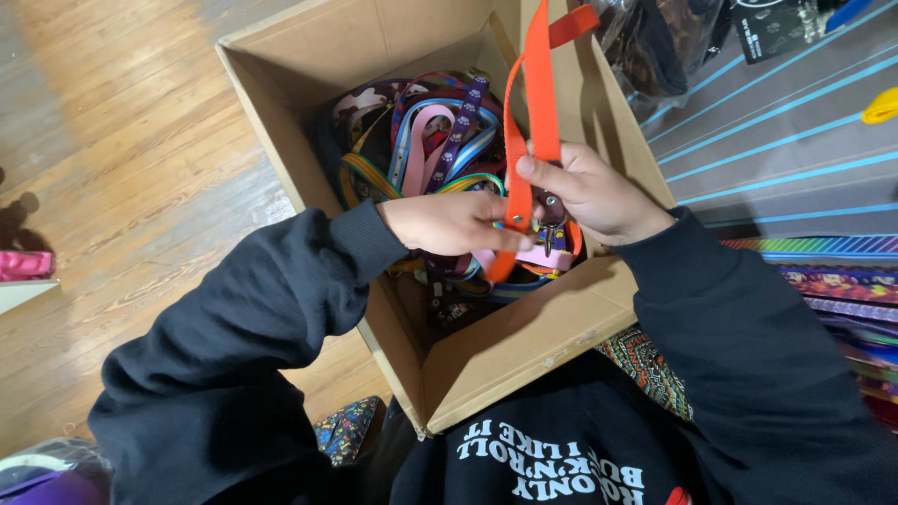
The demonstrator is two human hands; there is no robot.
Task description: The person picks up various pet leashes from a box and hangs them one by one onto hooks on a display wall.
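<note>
**Both hands on an orange strap above a box of collars**

An open cardboard box sits on a worn wooden plank floor, its flaps folded up. Inside lies a tangled heap of collars and leashes: flat woven bands in pink, purple with paw prints, blue, and rainbow stripes, crowded right under the hands. To the right hang clear plastic bags against a grey wall with blue lines, with patterned straps below them. A small patterned pouch rests on the floor by the box corner.

The orange strap is flat, smooth nylon webbing, doubled into a long narrow loop. Its long axis runs nearly straight up the view, from the hands toward the far box edge, leaning slightly right at the top.

The left hand pinches the strap's lower end over the box. The right hand is closed around the strap, thumb pressed onto it beside a metal buckle.
</note>
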